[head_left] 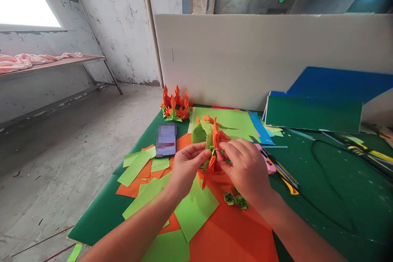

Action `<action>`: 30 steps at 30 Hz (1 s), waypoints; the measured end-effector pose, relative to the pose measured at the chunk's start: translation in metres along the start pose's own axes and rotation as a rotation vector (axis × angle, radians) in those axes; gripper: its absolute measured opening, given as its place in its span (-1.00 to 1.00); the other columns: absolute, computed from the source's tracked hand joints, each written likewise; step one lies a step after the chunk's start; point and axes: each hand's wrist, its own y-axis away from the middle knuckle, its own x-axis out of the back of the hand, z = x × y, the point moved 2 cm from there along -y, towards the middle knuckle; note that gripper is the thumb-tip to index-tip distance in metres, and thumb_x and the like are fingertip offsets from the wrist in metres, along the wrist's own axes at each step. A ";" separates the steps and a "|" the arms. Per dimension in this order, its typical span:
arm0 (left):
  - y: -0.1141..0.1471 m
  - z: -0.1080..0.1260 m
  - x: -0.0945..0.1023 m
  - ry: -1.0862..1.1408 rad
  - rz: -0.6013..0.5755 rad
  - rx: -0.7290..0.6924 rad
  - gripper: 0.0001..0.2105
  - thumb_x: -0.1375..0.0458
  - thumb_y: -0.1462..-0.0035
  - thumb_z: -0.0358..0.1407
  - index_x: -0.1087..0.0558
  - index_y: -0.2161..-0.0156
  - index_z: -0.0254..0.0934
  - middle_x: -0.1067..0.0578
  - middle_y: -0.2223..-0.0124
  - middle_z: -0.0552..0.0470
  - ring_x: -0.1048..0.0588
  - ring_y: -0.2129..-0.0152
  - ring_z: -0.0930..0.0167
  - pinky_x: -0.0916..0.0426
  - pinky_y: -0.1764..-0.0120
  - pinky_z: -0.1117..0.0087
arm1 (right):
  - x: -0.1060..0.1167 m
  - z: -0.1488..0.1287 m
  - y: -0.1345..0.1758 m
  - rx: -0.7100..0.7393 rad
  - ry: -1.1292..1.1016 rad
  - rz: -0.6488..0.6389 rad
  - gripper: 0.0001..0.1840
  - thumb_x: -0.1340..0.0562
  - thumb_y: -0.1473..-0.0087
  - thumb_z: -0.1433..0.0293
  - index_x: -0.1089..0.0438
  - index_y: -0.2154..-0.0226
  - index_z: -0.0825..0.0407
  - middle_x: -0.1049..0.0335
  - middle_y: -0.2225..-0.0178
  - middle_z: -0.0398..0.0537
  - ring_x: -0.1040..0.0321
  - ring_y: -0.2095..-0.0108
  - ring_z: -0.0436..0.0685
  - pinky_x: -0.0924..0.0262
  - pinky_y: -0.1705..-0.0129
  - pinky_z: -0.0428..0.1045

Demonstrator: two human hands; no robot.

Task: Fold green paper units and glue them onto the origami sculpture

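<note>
Above the middle of the table, both my hands grip an orange and green folded paper crown (208, 133), tilted on its side. My left hand (190, 163) pinches its green part between thumb and fingers. At the crown's right side, the fingers of my right hand (242, 163) close on an orange folded piece. The exact spot under my right fingertips is partly hidden. Small dark green folded paper pieces (236, 200) lie just below my right hand. A similar finished-looking orange crown with green leaves (176, 104) stands at the table's far left corner.
Green and orange paper sheets (196, 208) cover the table's (101, 213) near middle. A phone (166, 140) lies on the left. Right of my hand are a pink object (269, 164) and a utility knife (284, 172). A white panel (245, 57) stands behind.
</note>
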 end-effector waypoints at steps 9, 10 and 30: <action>-0.001 0.000 0.000 -0.007 -0.001 -0.007 -0.73 -0.43 0.23 -0.32 -0.58 0.33 -0.30 -0.63 0.37 -0.03 -0.55 0.43 0.45 -0.40 0.30 0.46 | 0.000 0.000 0.001 0.001 -0.022 0.008 -0.88 -0.12 -0.16 0.49 -0.34 0.37 0.03 -0.36 0.53 -0.07 -0.25 0.41 0.15 -0.09 0.36 0.04; -0.001 0.000 0.000 -0.008 0.000 -0.006 -0.73 -0.43 0.23 -0.32 -0.58 0.33 -0.30 -0.62 0.37 -0.03 -0.55 0.43 0.45 -0.40 0.30 0.46 | 0.000 0.000 0.001 0.002 -0.025 0.011 -0.88 -0.12 -0.16 0.49 -0.34 0.37 0.04 -0.36 0.53 -0.07 -0.25 0.42 0.15 -0.09 0.35 0.04; -0.013 0.005 0.007 0.099 -0.068 -0.032 -0.65 -0.39 0.13 -0.31 -0.52 0.16 -0.27 -0.60 0.30 0.04 -0.54 0.38 0.51 -0.40 0.28 0.54 | 0.014 0.027 -0.004 -0.222 -0.267 -0.225 -0.88 -0.14 -0.20 0.30 -0.31 0.22 -0.03 -0.44 0.30 -0.08 -0.35 0.29 0.15 -0.21 0.23 0.06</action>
